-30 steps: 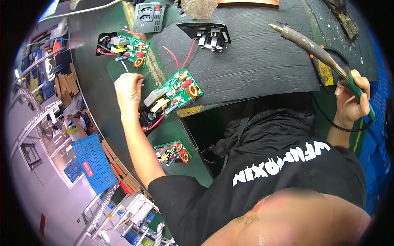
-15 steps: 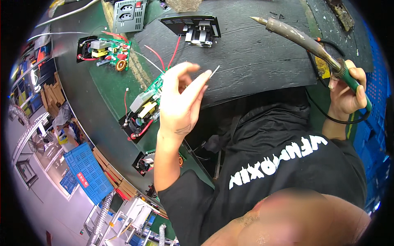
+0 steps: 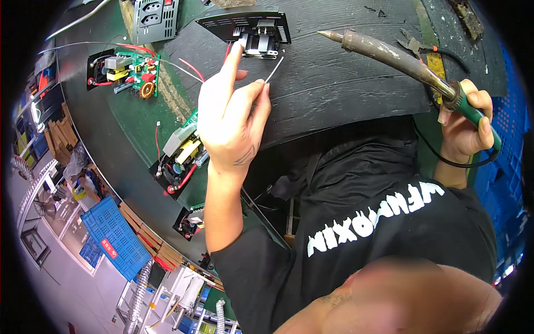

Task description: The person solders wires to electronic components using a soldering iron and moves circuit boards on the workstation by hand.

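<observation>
My left hand [image 3: 231, 119] pinches a thin silvery solder wire [image 3: 275, 69] between thumb and fingers, its free end sticking up. The index finger stretches to the black slotted panel [image 3: 245, 23], at the metal socket contacts [image 3: 261, 42]; whether it touches cannot be made out. Below that hand lies a green circuit board with a fan end [image 3: 186, 149], partly covered by my wrist. At the right my right hand [image 3: 467, 125] grips the green handle of a soldering iron [image 3: 397, 58]. Its tip points left, apart from the panel.
Another wired circuit board [image 3: 130, 72] lies at the left, beside a grey socket panel [image 3: 156, 21]. A third board [image 3: 188, 222] sits by my left forearm. The iron's black cable [image 3: 464, 165] loops under my right hand. A blue crate [image 3: 115, 236] stands beyond the bench.
My left hand has moved up and left toward the black panel, its index finger now extended. More solder wire shows. The iron sits slightly further left; the whole view has shifted a little.
</observation>
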Demonstrator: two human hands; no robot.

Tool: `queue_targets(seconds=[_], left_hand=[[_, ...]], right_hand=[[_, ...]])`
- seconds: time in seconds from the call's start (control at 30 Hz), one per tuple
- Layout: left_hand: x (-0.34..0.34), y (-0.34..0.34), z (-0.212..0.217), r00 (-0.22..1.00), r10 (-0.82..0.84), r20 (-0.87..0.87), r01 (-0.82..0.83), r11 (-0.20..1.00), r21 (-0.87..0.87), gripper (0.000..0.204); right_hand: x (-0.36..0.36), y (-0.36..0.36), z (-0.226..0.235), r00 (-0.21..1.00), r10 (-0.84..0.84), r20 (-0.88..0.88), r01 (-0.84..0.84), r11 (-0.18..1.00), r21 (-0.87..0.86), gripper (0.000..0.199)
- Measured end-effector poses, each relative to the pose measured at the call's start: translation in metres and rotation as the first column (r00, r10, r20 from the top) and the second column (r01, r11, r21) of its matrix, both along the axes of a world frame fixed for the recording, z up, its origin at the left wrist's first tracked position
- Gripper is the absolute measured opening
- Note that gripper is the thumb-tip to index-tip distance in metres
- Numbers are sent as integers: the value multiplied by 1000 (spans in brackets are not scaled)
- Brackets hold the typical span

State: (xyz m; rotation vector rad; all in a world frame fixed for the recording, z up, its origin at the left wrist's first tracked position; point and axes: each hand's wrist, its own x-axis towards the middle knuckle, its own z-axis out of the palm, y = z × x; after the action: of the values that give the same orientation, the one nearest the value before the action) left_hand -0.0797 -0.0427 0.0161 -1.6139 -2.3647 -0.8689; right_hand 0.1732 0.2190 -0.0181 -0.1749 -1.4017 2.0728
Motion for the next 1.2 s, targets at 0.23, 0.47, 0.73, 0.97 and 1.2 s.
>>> queue_targets(seconds=[0.23, 0.47, 0.73, 0.97, 1.2], left_hand=[[-1, -1, -4, 1000, -13, 28, 13, 1000, -19, 13], [-2, -4, -8, 999, 0, 41, -1, 1000, 25, 15], [-3, -3, -10, 999, -6, 37, 4, 999, 41, 14], [-3, -2, -9, 1000, -10, 27, 9, 999, 41, 12], [-4, -2, -9, 1000, -5, 31, 4, 999, 45, 12]], right_hand=[[-11, -7, -3, 999, 36, -2, -36, 999, 37, 46], [-22, -20, -7, 999, 44, -3, -43, 994, 104, 43], [-27, -26, -8, 996, 60, 71, -68, 991, 118, 41], [-30, -29, -6, 992, 52, 112, -64, 992, 111, 41], [-35, -32, -9, 988, 66, 143, -85, 987, 136, 41]])
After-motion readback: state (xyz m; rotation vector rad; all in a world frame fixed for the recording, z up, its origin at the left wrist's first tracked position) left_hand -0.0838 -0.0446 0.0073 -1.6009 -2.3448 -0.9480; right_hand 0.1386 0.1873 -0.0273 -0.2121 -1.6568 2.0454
